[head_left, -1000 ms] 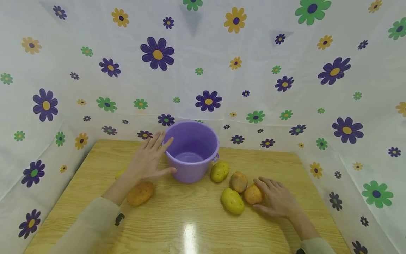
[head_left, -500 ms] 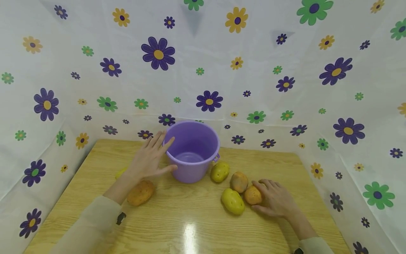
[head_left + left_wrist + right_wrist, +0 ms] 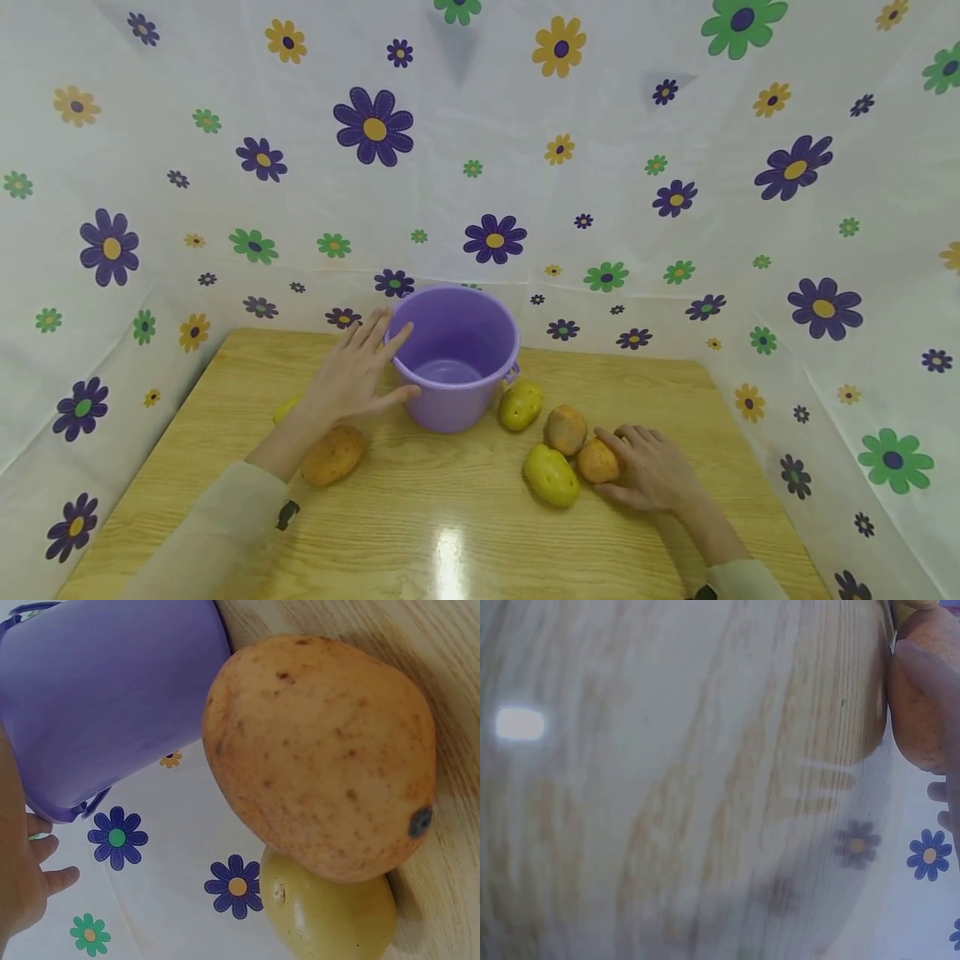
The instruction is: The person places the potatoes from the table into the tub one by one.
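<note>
Flowered sheet (image 3: 675, 125) walls in three sides; its top and side edges are cut off in the head view. Wooden table (image 3: 450, 533) below it, near edge cropped, with a glare spot on the near surface.

Purple bucket (image 3: 453, 358) stands upright at the back middle of the table. Nothing visible inside; its far handle is hidden, the right lug just shows.

Left hand (image 3: 352, 375) lies flat against the bucket's left wall, fingers straight, thumb on the lower wall. It presses and does not grip. The left wrist view catches only a sliver of palm and fingertips at the left edge.

Brown potato (image 3: 332, 456) lies just beside the left forearm, partly under it. Behind it is a yellow potato (image 3: 287, 408), mostly hidden by the wrist in the head view.

Right side holds a cluster: green-yellow potato (image 3: 521, 405) just beside the bucket, tan potato (image 3: 565, 428), yellow-green potato (image 3: 551, 475) and orange potato (image 3: 597, 460), the last three touching.

Right hand (image 3: 652, 479) has fingers curled over the orange potato's right side and thumb low by its base. The potato sits on the table. The right wrist view is blurred, showing only potato edge and thumb.
</note>
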Available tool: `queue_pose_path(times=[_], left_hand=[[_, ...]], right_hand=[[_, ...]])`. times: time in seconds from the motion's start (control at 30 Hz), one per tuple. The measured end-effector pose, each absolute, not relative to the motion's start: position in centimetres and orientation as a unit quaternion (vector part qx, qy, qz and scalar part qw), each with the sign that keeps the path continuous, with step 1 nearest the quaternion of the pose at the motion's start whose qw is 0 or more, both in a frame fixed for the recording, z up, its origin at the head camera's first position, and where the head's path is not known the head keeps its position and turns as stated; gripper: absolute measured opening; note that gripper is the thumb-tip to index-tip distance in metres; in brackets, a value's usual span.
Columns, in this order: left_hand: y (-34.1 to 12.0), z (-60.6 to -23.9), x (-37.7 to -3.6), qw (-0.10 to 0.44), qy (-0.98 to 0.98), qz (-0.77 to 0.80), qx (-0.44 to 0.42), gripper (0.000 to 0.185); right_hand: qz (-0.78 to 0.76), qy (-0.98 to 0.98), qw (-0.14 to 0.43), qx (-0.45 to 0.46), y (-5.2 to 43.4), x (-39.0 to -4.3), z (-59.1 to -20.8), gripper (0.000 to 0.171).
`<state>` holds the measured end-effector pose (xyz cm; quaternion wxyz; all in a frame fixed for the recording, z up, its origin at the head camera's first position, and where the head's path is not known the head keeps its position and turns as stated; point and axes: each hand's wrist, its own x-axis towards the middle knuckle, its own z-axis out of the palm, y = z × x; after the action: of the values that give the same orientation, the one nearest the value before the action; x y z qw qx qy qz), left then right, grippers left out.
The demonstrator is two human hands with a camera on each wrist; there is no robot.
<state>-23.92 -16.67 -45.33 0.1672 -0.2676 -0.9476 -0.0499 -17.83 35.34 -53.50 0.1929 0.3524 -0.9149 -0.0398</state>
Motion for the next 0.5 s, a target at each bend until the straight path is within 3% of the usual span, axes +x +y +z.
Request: queue_pose_path(times=[0.5], left_hand=[[-16.51,-45.21,-23.86,0.17,-0.948,-0.055,-0.262,0.105]], right_hand=[[-0.034,-0.924,0.184,0.335,36.33,-16.9,-52.57,0.083]])
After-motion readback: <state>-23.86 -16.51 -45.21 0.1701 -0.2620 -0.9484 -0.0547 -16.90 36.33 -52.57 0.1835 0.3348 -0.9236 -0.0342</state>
